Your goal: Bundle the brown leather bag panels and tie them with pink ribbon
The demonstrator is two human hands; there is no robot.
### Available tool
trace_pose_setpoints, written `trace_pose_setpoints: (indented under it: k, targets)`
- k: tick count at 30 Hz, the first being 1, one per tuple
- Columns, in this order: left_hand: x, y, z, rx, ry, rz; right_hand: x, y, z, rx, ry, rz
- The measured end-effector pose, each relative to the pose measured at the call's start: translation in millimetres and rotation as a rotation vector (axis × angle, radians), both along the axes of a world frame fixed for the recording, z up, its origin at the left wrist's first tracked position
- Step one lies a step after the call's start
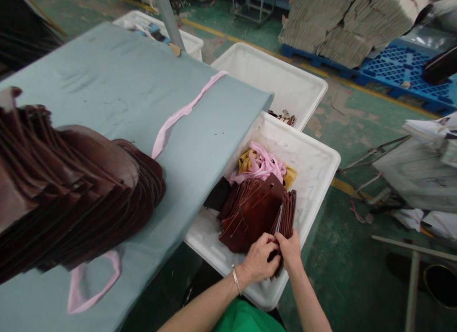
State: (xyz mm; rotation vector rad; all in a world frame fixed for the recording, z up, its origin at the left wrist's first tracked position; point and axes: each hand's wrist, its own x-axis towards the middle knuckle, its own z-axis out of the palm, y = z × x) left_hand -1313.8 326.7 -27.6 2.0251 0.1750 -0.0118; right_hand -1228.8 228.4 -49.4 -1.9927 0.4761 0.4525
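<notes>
My left hand (pixel 261 258), with a bracelet at the wrist, and my right hand (pixel 290 249) are close together over the near end of a white plastic bin (pixel 319 178). Between them stands a narrow bundle of dark brown leather pieces (pixel 287 212), on edge, with the fingers of both hands closed on its near end. Left of that bundle, more brown leather pieces (pixel 260 213) with small slots lean against one another. Pink cloth strips (pixel 262 164) and yellow material (pixel 291 176) lie at the bin's far end. My fingertips are partly hidden.
A table with a blue-grey cover (pixel 200 146) is on my left, bearing a tall stack of brown leather pieces (pixel 89 194) and a pink strip (pixel 189 106). A second white bin (pixel 303 79) stands beyond. A blue pallet (pixel 396 67) and a metal-framed stand (pixel 403 165) are to the right.
</notes>
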Motion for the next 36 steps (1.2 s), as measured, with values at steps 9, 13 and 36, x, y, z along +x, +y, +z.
trace_pose_setpoints:
  k: [9,13,36]
  targets:
    - [82.3,85.8,-29.2,0.599,0.338,0.31,-1.9,-22.9,1.2,-0.09,0.031,-0.112]
    - [56.0,70.5,-32.3,0.546,0.331,0.193,0.2,-24.0,6.4,-0.056,0.053,-0.133]
    - [-7.8,24.4,-44.3,0.5,0.318,0.296,1.1,-3.4,7.4,0.36,0.251,-0.15]
